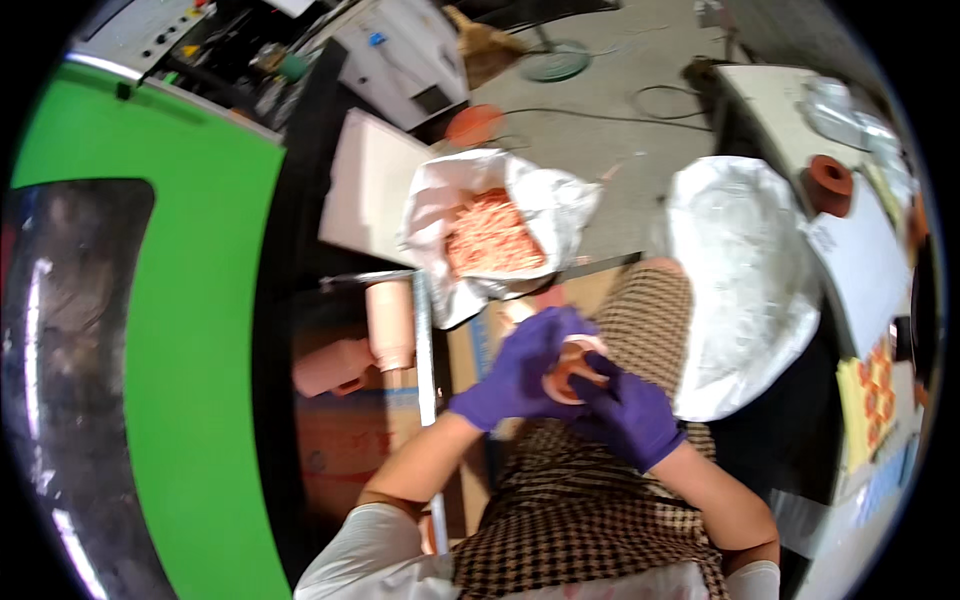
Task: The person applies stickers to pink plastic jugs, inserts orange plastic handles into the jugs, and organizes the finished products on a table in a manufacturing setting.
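Above my lap, my left hand point(532, 368), in a purple glove, is wrapped round a round pink plastic container point(566, 372) seen end-on. My right hand point(630, 408), gloved the same, has its fingers closed at the container's near right side, with fingertips over its round end. Whether a small tool is in the right fingers I cannot make out. To the left, a pale pink plastic bottle point(390, 322) lies neck toward me beside a metal rail point(424, 350). A darker pink bottle with a handle point(334, 367) lies beside it.
A white sack point(572, 205) of pink plastic scraps point(495, 235) stands ahead. At right is a large white bag point(735, 290) of clear items, beside a table point(765, 88) with a brown roll point(828, 185). A green machine point(205, 330) fills the left.
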### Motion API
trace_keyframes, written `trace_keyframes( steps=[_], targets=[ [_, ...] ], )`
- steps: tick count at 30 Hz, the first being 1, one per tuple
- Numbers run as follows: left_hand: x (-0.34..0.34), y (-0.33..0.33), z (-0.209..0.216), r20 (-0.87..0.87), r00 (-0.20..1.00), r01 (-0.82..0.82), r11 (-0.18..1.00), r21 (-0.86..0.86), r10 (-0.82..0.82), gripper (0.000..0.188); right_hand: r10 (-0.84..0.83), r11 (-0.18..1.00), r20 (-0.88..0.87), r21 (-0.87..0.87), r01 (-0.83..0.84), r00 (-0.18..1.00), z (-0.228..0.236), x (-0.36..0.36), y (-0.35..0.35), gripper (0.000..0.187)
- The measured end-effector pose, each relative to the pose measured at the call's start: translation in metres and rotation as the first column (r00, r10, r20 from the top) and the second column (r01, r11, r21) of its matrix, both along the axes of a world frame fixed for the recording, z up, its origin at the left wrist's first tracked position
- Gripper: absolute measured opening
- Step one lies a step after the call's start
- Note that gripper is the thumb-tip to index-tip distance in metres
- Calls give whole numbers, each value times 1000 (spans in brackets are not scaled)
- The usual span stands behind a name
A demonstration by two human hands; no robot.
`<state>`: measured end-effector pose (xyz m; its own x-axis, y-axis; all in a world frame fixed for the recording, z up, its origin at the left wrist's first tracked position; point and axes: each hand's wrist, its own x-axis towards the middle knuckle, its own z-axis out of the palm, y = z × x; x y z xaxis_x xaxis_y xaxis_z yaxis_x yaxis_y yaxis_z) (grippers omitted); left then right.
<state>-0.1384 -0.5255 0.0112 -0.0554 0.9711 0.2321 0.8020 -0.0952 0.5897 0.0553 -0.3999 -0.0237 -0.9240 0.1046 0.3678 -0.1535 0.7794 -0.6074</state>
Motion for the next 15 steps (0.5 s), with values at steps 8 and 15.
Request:
trace_keyframes(
  steps=[8,15],
  targets=[
    [19,-22,-24,-149,976,-152,986,67,160,67,-37,999,198,-31,44,979,-40,-29,-29,15],
    [-14,-7,-6,41,990,-140,989,43,139,71,87,996,68,-5,-87,994,-19,-41,-16,52]
  ],
)
